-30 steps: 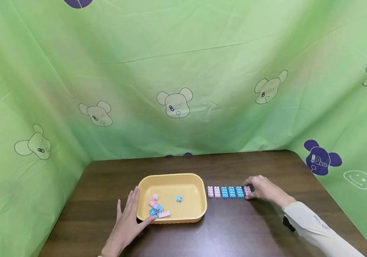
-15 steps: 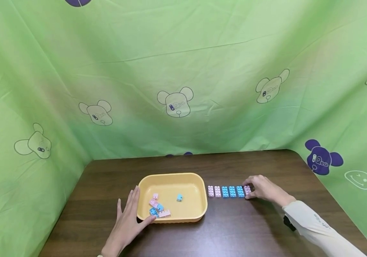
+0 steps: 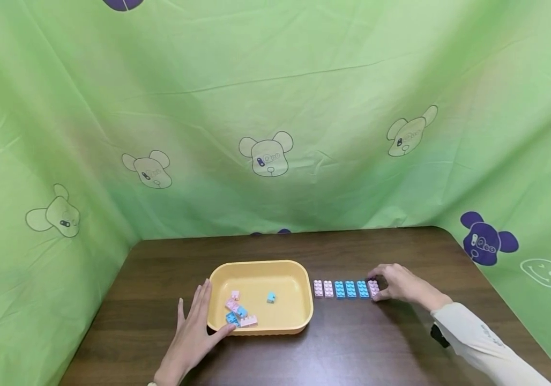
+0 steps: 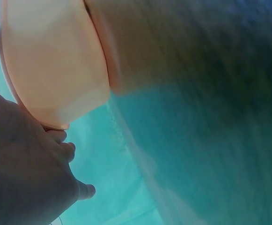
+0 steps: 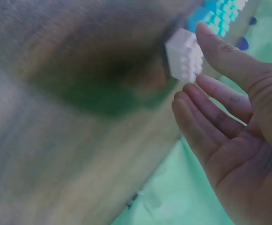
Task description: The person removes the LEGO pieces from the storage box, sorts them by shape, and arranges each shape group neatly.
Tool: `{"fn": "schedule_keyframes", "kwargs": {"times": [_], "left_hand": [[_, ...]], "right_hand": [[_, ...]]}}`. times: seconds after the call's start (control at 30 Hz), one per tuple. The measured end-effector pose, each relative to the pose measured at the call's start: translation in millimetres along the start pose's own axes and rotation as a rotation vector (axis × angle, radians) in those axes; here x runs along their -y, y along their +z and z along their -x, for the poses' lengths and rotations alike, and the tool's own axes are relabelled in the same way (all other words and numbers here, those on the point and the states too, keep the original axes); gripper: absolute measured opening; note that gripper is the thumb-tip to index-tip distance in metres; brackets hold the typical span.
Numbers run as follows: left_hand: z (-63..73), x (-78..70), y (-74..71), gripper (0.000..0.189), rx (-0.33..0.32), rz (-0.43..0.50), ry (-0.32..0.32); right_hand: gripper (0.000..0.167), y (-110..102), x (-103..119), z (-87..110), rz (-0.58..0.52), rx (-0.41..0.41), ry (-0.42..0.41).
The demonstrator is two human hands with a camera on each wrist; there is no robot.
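Right hand [image 3: 401, 285] is pinching the lilac brick [image 3: 373, 290], which is lying on the table [image 3: 348, 338] at the right end of the brick row [image 3: 350, 289]; left hand [image 3: 193, 332], fingers spread, is touching the yellow tray [image 3: 287, 308].

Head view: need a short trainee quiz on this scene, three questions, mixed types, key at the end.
1. How many bricks make up the row to the right of the yellow tray?
2. True or false: the left hand touches the tray.
3. Where on the row are the fingers of the right hand?
a) at the end nearest the tray
b) in the middle
c) at the end farthest from the tray

Key: 1. six; 2. true; 3. c
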State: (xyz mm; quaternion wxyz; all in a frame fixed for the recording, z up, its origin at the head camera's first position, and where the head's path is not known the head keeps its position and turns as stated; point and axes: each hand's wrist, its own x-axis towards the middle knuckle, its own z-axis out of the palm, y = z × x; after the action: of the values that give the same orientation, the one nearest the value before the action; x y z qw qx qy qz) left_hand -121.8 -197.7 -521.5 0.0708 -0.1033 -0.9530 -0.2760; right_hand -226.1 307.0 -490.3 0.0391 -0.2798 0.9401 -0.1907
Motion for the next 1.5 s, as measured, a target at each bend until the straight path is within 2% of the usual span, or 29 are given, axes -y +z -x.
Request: {"fn": "schedule_keyframes", "kwargs": {"times": [0.23,0.43,0.63,0.87,1.3,1.5], "left_hand": [[-0.7,0.1,0.6,0.112,0.024,0.006,-0.023],[-1.1,-0.4,-0.3,0.111,0.024,0.001,-0.017],[-2.0,-0.2,-0.2,0.112,0.036,0.011,-0.029],[-2.8,0.0,0.2,0.112,0.049,0.02,-0.034],[-2.3,1.0,0.4,0.11,0.025,0.011,-0.015],[-2.6,-0.1,-1.1,0.111,0.038,0.019,-0.031]], "right_hand": [[0.046,-17,8,-2.6,0.014,-0.021,-0.021],[0.046,-23,25,-17.6,0.022,0.002,-0.034],[0.043,-23,45,-37.6,0.054,-0.018,-0.134],[0.04,-21,74,-59.5,0.051,-0.021,-0.201],[0.037,-4,127,-105.2,0.025,0.01,-0.408],[0.037,7,148,-122.9,0.043,0.02,-0.479]]}}
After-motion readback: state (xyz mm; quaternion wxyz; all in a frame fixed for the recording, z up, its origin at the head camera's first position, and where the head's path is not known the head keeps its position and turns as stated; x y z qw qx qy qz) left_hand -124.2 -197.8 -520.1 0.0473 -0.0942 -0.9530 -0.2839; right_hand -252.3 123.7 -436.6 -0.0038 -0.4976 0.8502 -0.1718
